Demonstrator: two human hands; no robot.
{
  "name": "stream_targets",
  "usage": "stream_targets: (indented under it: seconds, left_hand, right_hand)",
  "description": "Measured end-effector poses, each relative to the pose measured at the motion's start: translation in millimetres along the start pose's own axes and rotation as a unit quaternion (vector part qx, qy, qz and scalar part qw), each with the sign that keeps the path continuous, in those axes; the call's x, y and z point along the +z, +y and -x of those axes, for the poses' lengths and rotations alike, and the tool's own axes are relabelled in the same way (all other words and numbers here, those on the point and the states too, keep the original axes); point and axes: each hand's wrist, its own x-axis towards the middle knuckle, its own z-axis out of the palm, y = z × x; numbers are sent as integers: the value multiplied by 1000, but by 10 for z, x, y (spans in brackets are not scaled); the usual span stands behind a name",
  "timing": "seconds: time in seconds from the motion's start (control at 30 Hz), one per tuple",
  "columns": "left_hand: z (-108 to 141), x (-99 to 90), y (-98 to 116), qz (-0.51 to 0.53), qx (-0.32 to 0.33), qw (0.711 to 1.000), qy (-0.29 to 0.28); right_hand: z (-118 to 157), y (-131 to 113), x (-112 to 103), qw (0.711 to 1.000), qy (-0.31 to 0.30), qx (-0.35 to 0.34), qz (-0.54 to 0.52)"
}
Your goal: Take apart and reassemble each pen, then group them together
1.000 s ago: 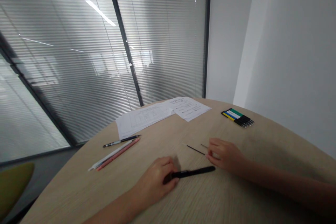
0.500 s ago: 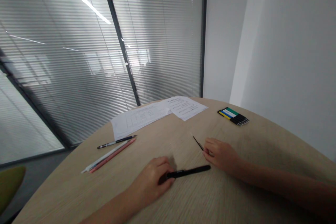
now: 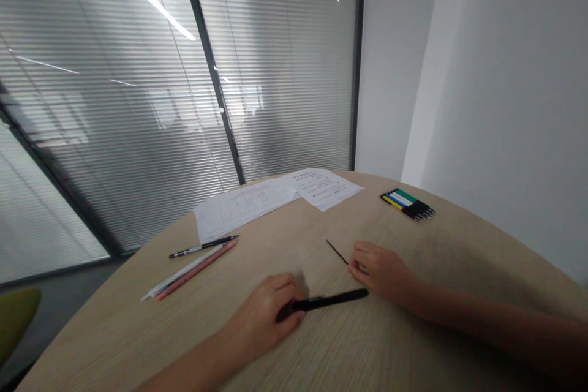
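While the left hand (image 3: 266, 318) is pinning one end of a black pen barrel (image 3: 333, 301) against the table (image 3: 138, 343), the right hand (image 3: 379, 269) is pinching a thin refill (image 3: 337, 252) just beyond the barrel's far tip.

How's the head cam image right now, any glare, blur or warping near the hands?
Head view: ceiling-light glare streaks the blinds, well above the work; wide-angle warping curves the table edge; left hand casts a dark shadow beside the black pen; the thin refill at the right hand looks faint, slightly soft.
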Motion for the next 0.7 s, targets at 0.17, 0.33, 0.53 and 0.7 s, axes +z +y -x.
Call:
stream_targets:
  seconds: [0.17,0.33,0.53,0.7]
  left_hand:
    - [3,13,-16,4,5,1000,11]
    - [-1,-8,17,-2,-8,1000,0]
    - [4,-1,10,2,-8,1000,3]
    - [7,10,-5,4,-2,1000,4]
  right_hand:
    - [-24,-17,-26,1000,3,-3,-26]
    - [-169,202,-152,997,36,39,-55]
    - [-310,584,-282,993,-47,-10,-110]
    - [-276,727,-259,984,-108,-63,-130]
